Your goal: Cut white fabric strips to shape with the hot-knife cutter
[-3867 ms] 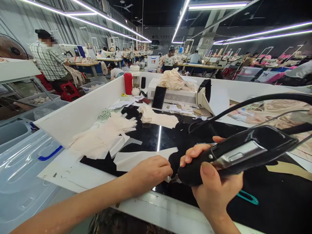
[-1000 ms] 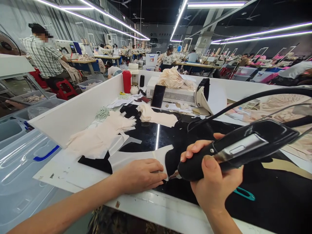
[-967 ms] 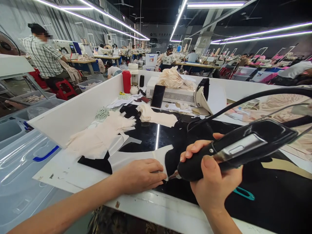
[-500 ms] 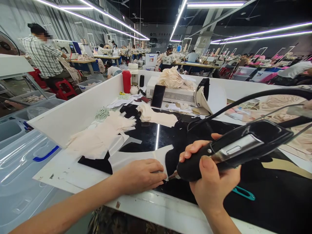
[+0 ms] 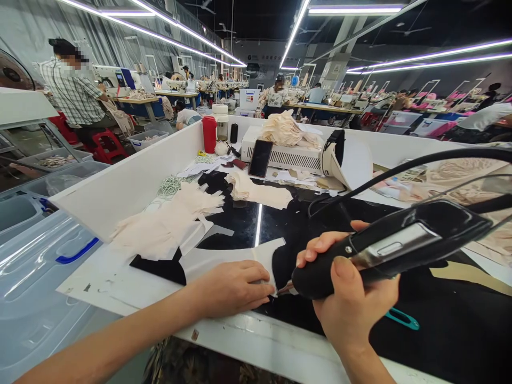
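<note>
My right hand (image 5: 352,298) is wrapped round a black corded handheld tool (image 5: 320,273) with a silver lever along its side. Its narrow metal tip (image 5: 288,288) meets the lower right corner of a white fabric piece (image 5: 208,262). Pressed flat on that fabric, my left hand (image 5: 236,288) has its fingers stretched out towards the tip. The fabric lies on a shiny black work surface (image 5: 240,229) close to the table's front edge. A teal tool with an oval loop (image 5: 403,319) is partly hidden behind my right hand.
Cream fabric pieces (image 5: 160,221) are piled at the left, with a smaller stack (image 5: 256,190) further back. A phone (image 5: 261,158) leans on a white vented box (image 5: 292,154). The tool's black cable (image 5: 416,162) arches to the right. White boards (image 5: 120,186) wall the table.
My right hand and the tool have shifted very slightly to the right in view, the tip still at the fabric's corner. My left hand stays on the fabric.
</note>
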A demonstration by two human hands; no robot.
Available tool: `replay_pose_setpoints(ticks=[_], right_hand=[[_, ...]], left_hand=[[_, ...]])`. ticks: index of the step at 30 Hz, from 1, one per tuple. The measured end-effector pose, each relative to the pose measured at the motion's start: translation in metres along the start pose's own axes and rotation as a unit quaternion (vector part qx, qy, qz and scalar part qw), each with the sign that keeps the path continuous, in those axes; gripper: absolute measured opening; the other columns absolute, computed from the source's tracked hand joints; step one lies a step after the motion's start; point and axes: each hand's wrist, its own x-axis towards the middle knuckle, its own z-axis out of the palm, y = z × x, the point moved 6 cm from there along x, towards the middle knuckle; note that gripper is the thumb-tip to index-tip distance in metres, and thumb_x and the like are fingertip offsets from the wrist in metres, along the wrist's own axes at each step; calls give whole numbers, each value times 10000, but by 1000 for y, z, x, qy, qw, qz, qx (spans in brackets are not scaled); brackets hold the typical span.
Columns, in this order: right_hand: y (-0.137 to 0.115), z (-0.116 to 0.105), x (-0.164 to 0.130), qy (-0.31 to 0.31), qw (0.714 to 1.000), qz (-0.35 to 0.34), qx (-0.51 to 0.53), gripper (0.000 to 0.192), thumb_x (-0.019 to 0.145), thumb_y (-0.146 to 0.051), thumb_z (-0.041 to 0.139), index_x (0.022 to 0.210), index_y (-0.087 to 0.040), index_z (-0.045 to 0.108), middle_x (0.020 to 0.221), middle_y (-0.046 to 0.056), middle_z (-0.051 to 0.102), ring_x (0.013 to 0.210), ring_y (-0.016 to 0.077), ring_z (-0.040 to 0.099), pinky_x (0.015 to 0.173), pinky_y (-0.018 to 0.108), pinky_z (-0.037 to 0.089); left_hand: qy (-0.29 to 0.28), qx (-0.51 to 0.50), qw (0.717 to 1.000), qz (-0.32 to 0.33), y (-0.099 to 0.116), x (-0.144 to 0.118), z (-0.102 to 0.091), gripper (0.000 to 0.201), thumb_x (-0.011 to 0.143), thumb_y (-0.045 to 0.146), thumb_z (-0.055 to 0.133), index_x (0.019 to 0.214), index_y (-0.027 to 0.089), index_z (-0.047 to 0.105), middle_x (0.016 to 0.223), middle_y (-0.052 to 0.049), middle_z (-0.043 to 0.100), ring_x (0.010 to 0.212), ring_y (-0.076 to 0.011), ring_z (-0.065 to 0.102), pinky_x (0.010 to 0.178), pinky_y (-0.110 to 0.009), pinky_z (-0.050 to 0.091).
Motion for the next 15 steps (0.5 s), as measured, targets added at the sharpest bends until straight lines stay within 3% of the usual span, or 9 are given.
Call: replay_pose_setpoints(ticks=[8, 15], right_hand=[[2, 1, -4, -12, 1000, 7, -20, 421, 880, -277, 768, 1244, -277, 557, 810, -31, 674, 614, 167, 642, 564, 350, 564], [-1, -2, -9, -19, 1000, 6, -2, 423, 884, -267, 797, 1245, -271, 577, 824, -18, 679, 648, 163, 645, 550, 320, 575]], left_hand=[[3, -10, 1000, -1, 0, 0, -1, 234, 1107, 239, 494, 1231, 155, 674, 1120, -99, 707, 1119, -214, 676, 1000, -319, 574], [-7, -32, 998, -52, -3, -6, -3, 239, 1085, 266, 555, 1270, 162, 664, 1233, -109, 693, 1133, -230, 679, 1007, -346, 577]])
